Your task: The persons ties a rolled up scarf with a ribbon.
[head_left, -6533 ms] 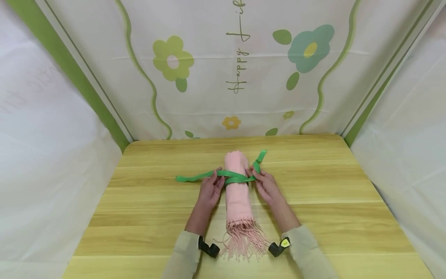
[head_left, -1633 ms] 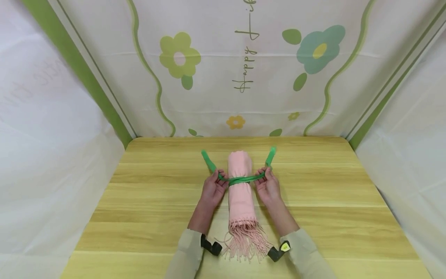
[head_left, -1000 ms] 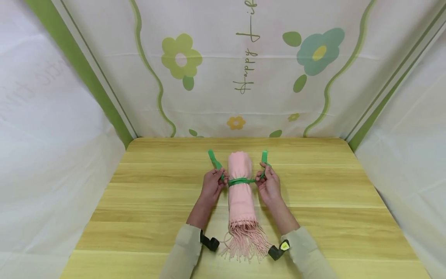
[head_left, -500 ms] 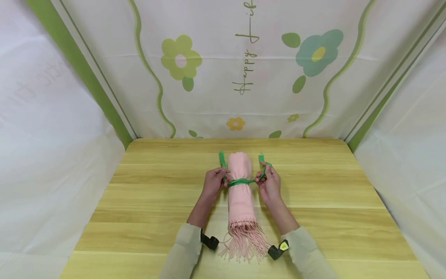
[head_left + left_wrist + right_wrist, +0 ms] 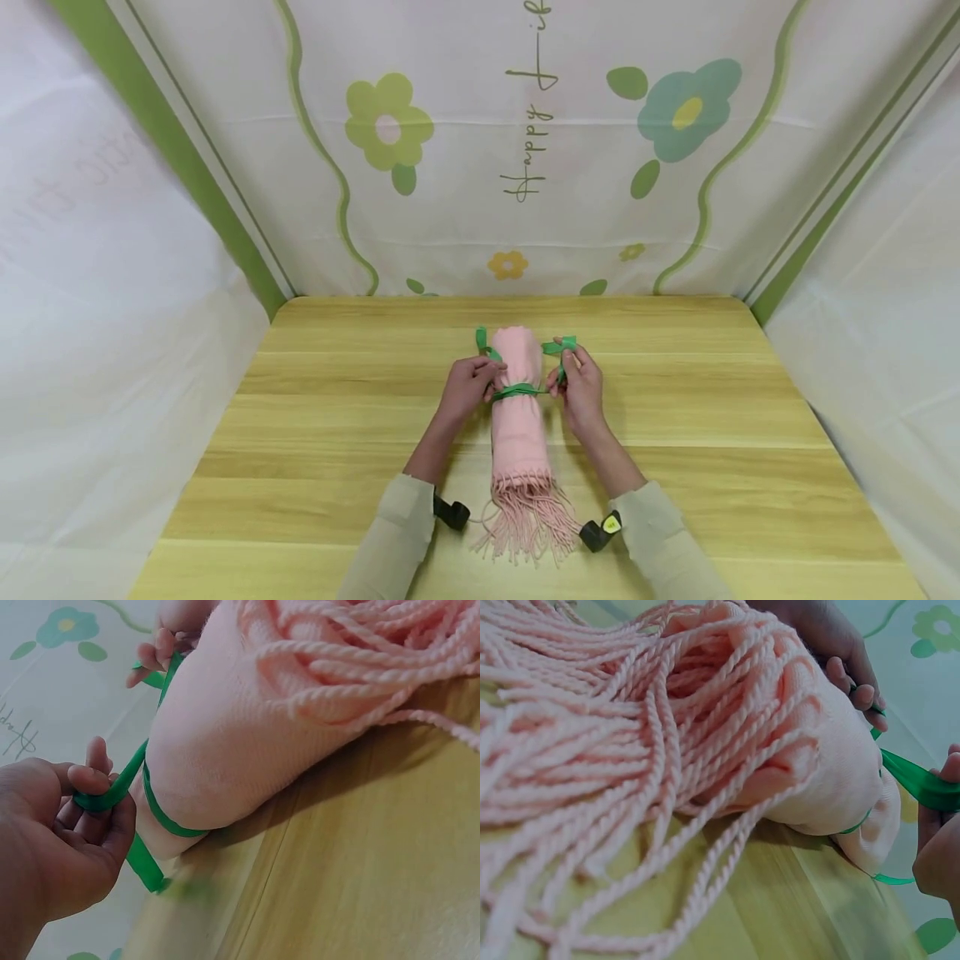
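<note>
A rolled pink scarf (image 5: pixel 519 437) lies lengthwise on the table, its fringe (image 5: pixel 528 517) spread toward the person. Around its middle runs a green ribbon (image 5: pixel 516 390), crossed on top and cinching the roll. On the scarf's left side my left hand (image 5: pixel 467 388) pinches one ribbon end; in the left wrist view that ribbon (image 5: pixel 112 793) passes between thumb and fingers, its tail hanging below. My right hand (image 5: pixel 581 392) pinches the other end on the right, with the tail bent over near the fingertips. In the right wrist view only part of the right hand (image 5: pixel 941 855) shows.
The wooden table (image 5: pixel 315 433) extends to both sides of the scarf. Behind it hangs a white curtain (image 5: pixel 450 208) with printed flowers, and more white cloth closes off the left and right sides. A black wrist camera (image 5: pixel 452 512) sits by the left cuff.
The ribbon, looser at first, now lies tight around the scarf. The left hand has moved right, onto the scarf's edge. The right hand's ribbon tail has folded over leftward.
</note>
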